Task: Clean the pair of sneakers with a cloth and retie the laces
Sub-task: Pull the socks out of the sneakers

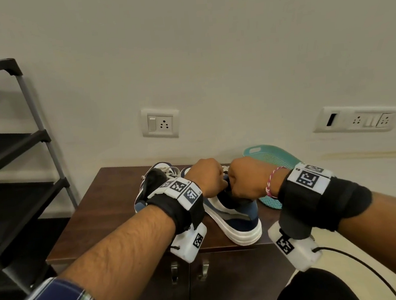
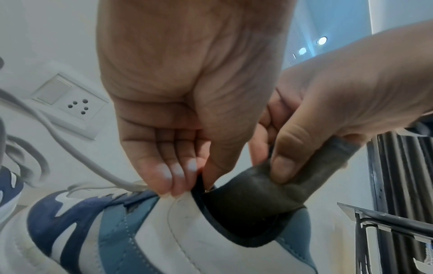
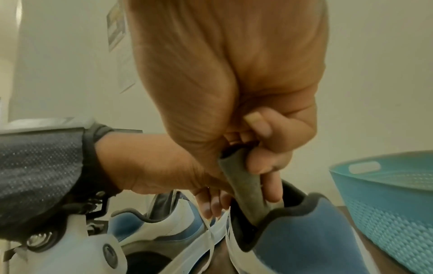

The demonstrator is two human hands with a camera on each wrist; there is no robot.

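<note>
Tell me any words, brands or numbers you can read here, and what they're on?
No readable words, brands or numbers.
Wrist bands: black-and-white square code patterns; tiny marks beside them too small to read.
Sneaker: no logo text visible.
Wall socket: unlabelled.

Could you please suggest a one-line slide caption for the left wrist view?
Left hand and right hand pinch the dark grey tongue of a blue-and-white leather sneaker.

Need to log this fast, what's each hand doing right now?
Left hand: fingers curled, gripping the collar edge of the near sneaker.
Right hand: pinching the dark grey insole at that sneaker's opening.
</note>
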